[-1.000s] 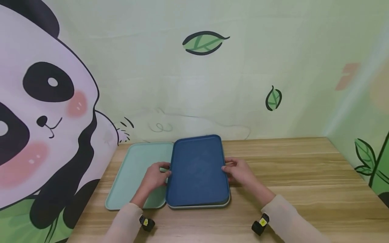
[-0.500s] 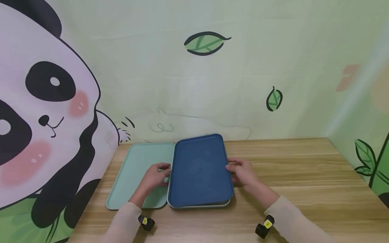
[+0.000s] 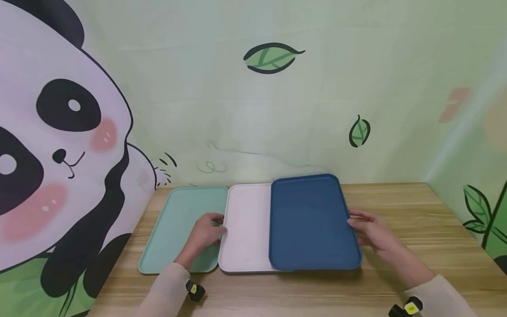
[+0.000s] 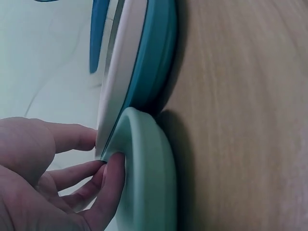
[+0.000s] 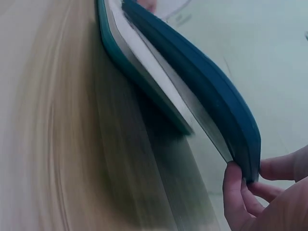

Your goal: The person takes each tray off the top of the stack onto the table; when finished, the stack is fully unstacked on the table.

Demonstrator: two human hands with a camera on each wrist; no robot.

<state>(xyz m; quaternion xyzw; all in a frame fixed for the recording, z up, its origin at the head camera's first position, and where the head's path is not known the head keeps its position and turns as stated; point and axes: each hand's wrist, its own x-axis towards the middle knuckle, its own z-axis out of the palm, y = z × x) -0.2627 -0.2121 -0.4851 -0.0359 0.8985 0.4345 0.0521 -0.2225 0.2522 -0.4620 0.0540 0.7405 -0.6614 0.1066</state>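
My right hand (image 3: pixel 375 232) pinches the right rim of a dark blue rectangular tray (image 3: pixel 314 222), thumb above and fingers below. In the right wrist view this tray slants up off the stack, its right end raised above the table. Half uncovered beneath it is a white tray (image 3: pixel 248 229), which sits on a teal tray (image 4: pixel 161 53) seen from the side in the left wrist view. My left hand (image 3: pixel 203 231) pinches the white tray's left rim, its lower fingers reaching into the mint green tray (image 3: pixel 172 240) lying alongside.
The trays lie on a wood-grain table (image 3: pixel 400 229) against a pale green wall (image 3: pixel 190 97) printed with a panda (image 3: pixel 75 145) and leaves. Bare wood shows to the right of the blue tray and along the front.
The blue tray has slid right with my right hand, uncovering the left part of the white tray. My left hand has stayed at the left rim.
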